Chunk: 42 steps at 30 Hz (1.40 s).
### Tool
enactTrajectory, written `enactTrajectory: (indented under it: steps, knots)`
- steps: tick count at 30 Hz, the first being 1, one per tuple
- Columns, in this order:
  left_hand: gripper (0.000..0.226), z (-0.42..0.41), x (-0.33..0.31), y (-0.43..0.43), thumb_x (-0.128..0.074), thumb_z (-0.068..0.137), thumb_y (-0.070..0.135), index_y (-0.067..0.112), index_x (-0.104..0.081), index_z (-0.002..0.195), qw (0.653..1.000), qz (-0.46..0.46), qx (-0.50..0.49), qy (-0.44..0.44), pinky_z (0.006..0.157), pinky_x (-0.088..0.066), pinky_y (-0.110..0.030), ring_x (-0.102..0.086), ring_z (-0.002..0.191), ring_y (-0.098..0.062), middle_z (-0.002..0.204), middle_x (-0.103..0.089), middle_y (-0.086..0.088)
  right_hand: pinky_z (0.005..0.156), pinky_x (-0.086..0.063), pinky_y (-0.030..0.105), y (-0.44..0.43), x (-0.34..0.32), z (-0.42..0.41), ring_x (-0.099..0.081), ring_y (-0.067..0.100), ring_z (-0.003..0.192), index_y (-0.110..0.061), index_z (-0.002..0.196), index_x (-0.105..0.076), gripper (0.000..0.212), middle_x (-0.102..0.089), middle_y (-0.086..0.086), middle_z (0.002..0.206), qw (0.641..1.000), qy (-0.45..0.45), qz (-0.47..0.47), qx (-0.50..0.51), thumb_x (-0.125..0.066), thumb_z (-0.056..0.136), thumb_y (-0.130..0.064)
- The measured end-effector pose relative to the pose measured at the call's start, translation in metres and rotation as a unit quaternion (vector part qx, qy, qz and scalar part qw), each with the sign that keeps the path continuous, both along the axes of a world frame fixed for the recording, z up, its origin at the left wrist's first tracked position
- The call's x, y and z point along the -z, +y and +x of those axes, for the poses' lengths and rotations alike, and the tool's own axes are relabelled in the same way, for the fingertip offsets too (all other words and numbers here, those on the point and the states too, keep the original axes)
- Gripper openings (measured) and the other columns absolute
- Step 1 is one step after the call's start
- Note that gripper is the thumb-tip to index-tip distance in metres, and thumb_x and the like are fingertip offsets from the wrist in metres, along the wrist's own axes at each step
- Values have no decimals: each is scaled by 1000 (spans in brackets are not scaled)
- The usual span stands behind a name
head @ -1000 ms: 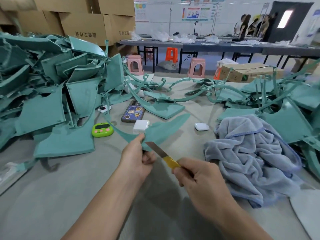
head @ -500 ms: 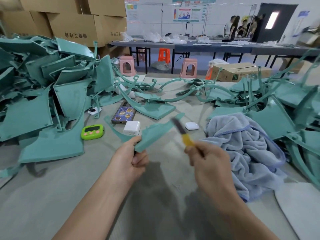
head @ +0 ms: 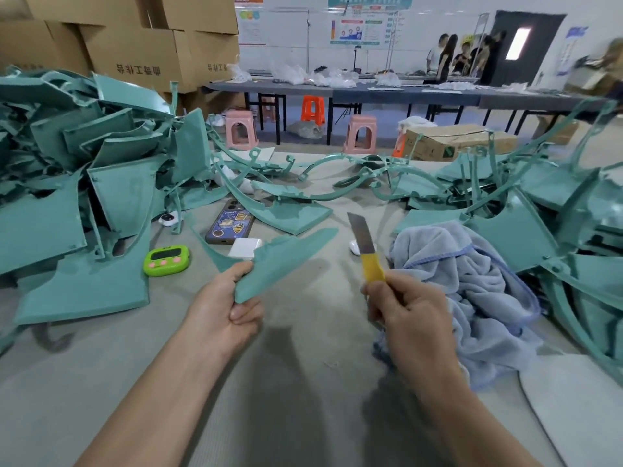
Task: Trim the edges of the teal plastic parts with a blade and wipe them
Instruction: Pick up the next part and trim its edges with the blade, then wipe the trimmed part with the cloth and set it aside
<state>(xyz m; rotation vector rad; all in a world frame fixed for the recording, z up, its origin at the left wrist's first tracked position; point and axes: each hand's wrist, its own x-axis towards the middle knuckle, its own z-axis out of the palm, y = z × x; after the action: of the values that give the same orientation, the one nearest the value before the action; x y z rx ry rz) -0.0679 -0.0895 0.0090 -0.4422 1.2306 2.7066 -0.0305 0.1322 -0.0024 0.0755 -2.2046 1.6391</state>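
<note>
Slippage is probably endangering left hand [head: 224,305] pinching curved teal plastic part [head: 286,256]; right hand [head: 408,308] is gripping yellow-handled steel blade [head: 362,239].

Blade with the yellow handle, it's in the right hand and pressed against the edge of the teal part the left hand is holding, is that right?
Not quite. The blade is in the right hand, but it is not pressed against the teal part. It points up with a clear gap between it and the part, which the left hand holds. The head view shows this.
</note>
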Motion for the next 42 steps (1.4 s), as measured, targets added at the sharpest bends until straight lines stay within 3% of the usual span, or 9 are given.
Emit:
enactTrajectory:
  steps: [4,12,16,20,23,30,37,39,42]
  knots:
    - [32,-1,1,10,-41,105,14,15,-42,73,1000,-26,-9,-2,24,-9,-14,-18,17,-5,32,-29,6,49,-34,23,-19,6,8,-44,8,51,-16,75,-60,24,-57,6,63,976,-5,171,-137,-60,88,-36]
    - [28,4,-5,4,-47,100,16,18,-44,73,998,-59,4,-19,32,-5,-17,-19,19,-6,35,-36,4,50,-44,14,6,9,-6,-59,8,44,-12,68,-70,39,-70,-1,56,970,-212,118,-28,-58,100,-31]
    - [15,10,-7,7,-54,98,16,12,-62,86,994,-102,24,-27,30,-34,-12,-55,32,-11,56,-67,0,69,-58,38,3,0,-5,-69,19,66,-20,90,-72,29,-74,0,70,980,-158,110,52,-64,94,-48]
    - [21,12,-3,8,-61,94,16,3,-74,105,983,-161,82,-16,53,-60,-29,-77,72,-25,98,-78,-17,47,-43,33,-3,-10,2,-62,23,46,-5,68,-69,52,-70,15,63,963,-197,-149,-107,-55,103,-40]
    - [28,14,2,19,-67,85,15,-1,-74,106,975,-193,113,10,52,-59,-31,-76,71,-29,97,-77,-21,62,-60,30,-5,-12,6,-76,24,76,-3,84,-80,28,-79,15,91,915,-259,-223,-214,-62,100,-19]
    - [60,20,8,17,-73,77,47,14,-70,127,960,-17,215,177,97,-53,-48,-64,112,-26,125,-69,-11,68,-59,35,-13,1,-5,-71,25,81,3,104,-73,22,-78,15,100,892,-227,-379,-96,-63,100,-16]
    - [41,19,15,52,-63,78,-4,4,-68,118,988,-67,43,129,80,-62,-34,-74,102,-27,118,-74,-16,62,-59,33,6,1,-5,-71,11,67,-15,87,-75,17,-77,-4,79,986,-165,-12,-12,-66,96,-27]
    - [36,19,14,50,-59,81,-11,7,-70,110,988,-96,-5,117,71,-62,-28,-76,92,-21,109,-77,-11,73,-50,29,27,-1,-7,-63,8,82,-30,103,-72,16,-74,-14,91,958,-25,242,154,-69,89,-37]
    - [35,18,12,47,-55,86,-16,8,-73,106,984,-133,-27,112,73,-60,-31,-76,88,-19,105,-78,-9,85,-38,34,42,-3,-12,-54,20,109,-35,115,-58,38,-59,-12,107,904,-53,416,82,-71,80,-44]
